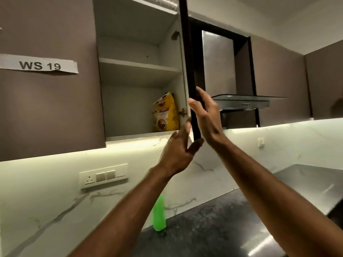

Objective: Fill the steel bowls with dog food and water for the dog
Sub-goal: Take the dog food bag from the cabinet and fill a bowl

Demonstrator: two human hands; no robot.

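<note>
A yellow dog food bag (165,113) stands upright on the bottom shelf of an open wall cupboard, at the shelf's right end. The cupboard door (187,62) is swung out edge-on toward me. My right hand (206,117) grips the door's lower edge, fingers wrapped round its dark outer face. My left hand (179,151) is just below the door's bottom corner, fingers spread and touching the edge. No steel bowls are in view.
The upper cupboard shelf (139,64) holds nothing visible. A chimney hood (246,102) hangs right of the door. Below are a dark stone counter (204,225), a green bottle (159,214) by the marble wall, a switch panel (104,176) and a steel surface (315,184).
</note>
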